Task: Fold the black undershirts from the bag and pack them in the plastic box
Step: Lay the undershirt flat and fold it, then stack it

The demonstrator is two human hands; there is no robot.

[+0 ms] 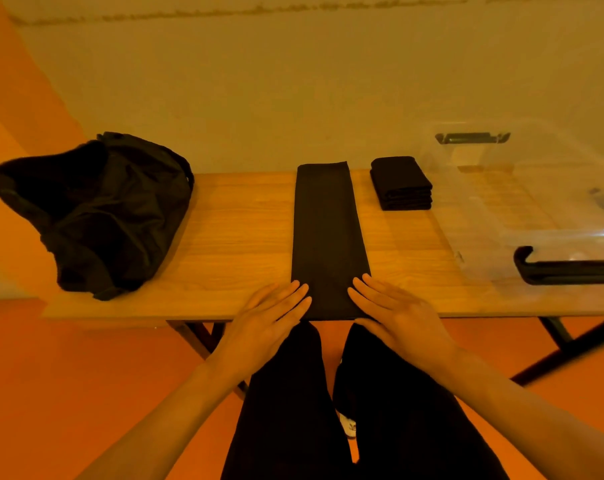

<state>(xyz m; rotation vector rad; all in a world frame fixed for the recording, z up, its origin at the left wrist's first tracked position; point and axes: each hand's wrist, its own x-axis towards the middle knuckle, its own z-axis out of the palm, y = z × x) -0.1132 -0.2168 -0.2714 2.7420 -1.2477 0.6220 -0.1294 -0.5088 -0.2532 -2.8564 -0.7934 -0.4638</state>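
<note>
Black cloth lay down the middle of the wooden table (231,244) in the head view: one undershirt (328,237), folded into a long narrow strip that ran from the near edge of the table to the far edge. Both hands rested at its near end. The left hand (269,317) lay flat at the strip's left border, its fingers straight and close together, the tips touching the cloth. The right hand (397,313) lay the same way at the right border, palm down, fingers stretched out and angled inward over the fabric's edge. Neither hand clasped anything; both were spread and relaxed, pressing lightly on the surface.

To the right of the strip, near the far edge, a stack of folded undershirts (401,183) sat apart from it in a neat square pile. Further right stood the clear plastic box (484,237), lidless, with a dark handle on its near end and another on its far end; no clothing showed inside it. On the left end of the table a black bag (99,216) slumped, crumpled, its mouth turned toward the far left.

Below the table edge the person's dark trousers (286,410) and a pale shoe (350,426) showed against the orange floor (85,375).
</note>
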